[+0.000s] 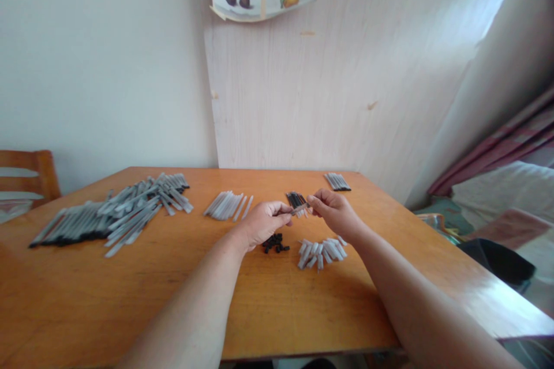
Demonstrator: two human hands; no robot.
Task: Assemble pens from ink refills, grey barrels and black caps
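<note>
- Head view: held up above a glossy orange-brown wooden surface (194,311), between both hands, a slim part-dark, part-translucent stick (298,209), probably to keep clear of the pieces below.
- Pinched toward one end by the fingers of the left hand (269,220), apparently as a steadying grip.
- Gripped at the opposite, dark-tipped end by the fingers of the right hand (332,210); exact contact too small to make out.
- Just beyond, partly hidden, thin black rods (295,198), grouped lengthwise, likely for easy picking.
- Nearer the body, loosely heaped small black cylindrical pieces (278,238) and, beside them, short whitish translucent sleeves (321,250), presumably for a short reach.
- Left of the hands, long whitish translucent tubes (225,206), laid roughly parallel, perhaps for taking singly.
- Well apart at far left, a big spread of grey-white, black-ended sticks (75,225), partly aligned, partly crossed, perhaps to avoid mixing.
- Near the far right corner, a neat black-ended bundle (337,181), possibly set aside likewise.
</note>
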